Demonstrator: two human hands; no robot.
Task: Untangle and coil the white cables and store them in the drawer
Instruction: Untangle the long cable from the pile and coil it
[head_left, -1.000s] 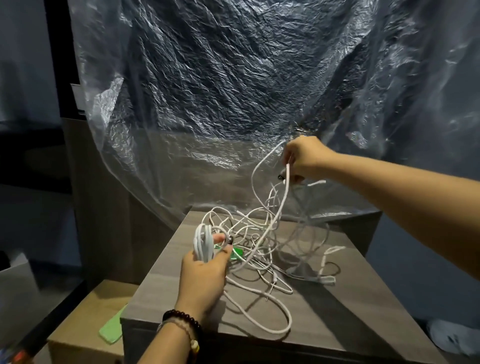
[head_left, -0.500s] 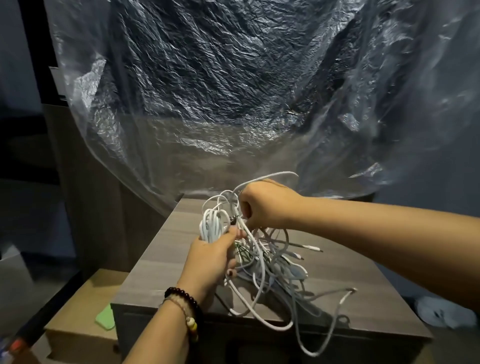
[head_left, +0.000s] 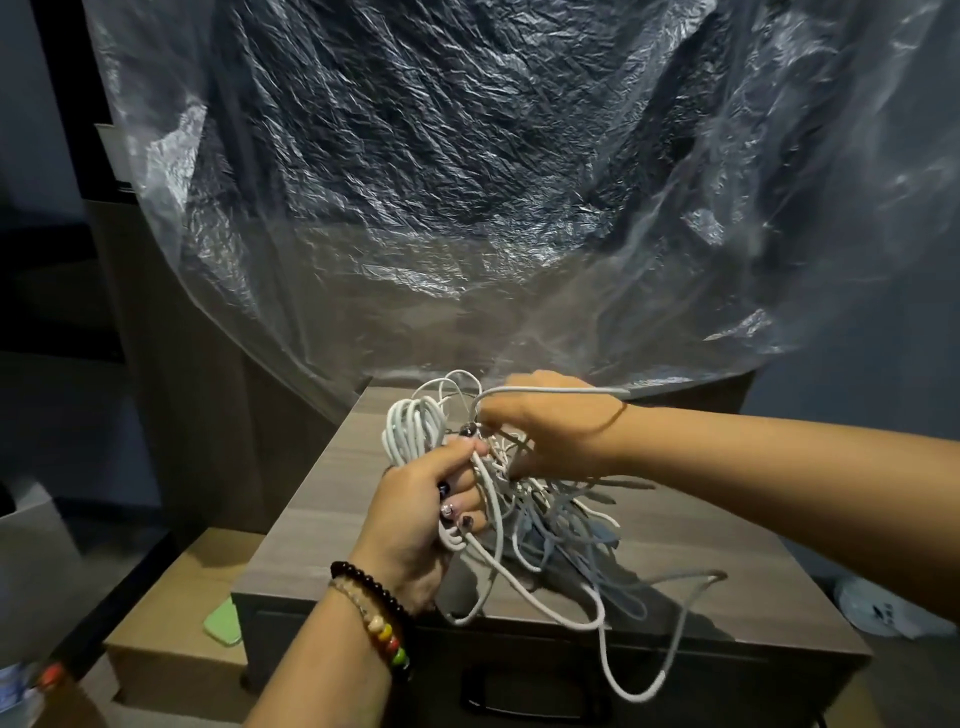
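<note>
White cables (head_left: 415, 431) coiled in left hand (head_left: 421, 514) grip (right hand (head_left: 550, 436) pinches strand).

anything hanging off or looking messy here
Yes. A loop of white cable hangs off the cabinet top's front edge, dangling across the drawer handle. The rest is a loose tangle on the top; only the bundle in the left hand is coiled.
</note>
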